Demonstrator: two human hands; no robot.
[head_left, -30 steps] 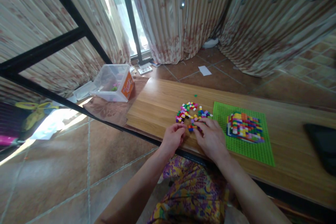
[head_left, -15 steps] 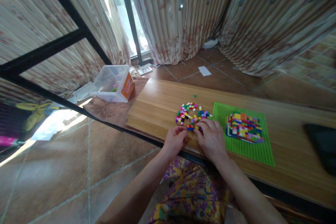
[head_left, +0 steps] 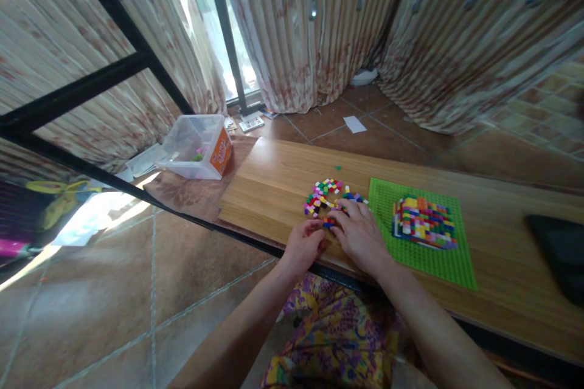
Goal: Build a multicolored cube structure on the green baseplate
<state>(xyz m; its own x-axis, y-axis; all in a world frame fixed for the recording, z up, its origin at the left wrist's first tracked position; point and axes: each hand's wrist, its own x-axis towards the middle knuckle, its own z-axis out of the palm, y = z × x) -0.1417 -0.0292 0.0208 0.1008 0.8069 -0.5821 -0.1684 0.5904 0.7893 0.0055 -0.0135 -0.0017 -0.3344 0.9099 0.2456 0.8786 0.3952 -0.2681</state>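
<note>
Near the front edge of the wooden board, a few small red and blue toy bricks (head_left: 327,223) lie between my hands. My left hand (head_left: 305,242) is curled, with thumb and fingertips pinched at the bricks' left end. Bent over their right end, my right hand (head_left: 360,234) has its thumb and fingers closed on them. How they are gripped is partly hidden by the fingers. Just beyond lies a loose pile of many-coloured bricks (head_left: 325,190), partly behind my right hand. To its right, a block of stacked bricks (head_left: 424,222) stands on a green baseplate (head_left: 429,270).
The wooden board (head_left: 278,173) reaches across in front of me. One green brick (head_left: 338,168) lies beyond the pile. A dark flat object (head_left: 556,249) rests at the right. On the left stands a clear plastic bin (head_left: 191,146) with an orange label. A black metal frame (head_left: 77,88) crosses the left side.
My right hand has shifted slightly left, and its fingers now reach over more of the pile. The red and blue bricks sit a little further left. My left hand has barely moved.
</note>
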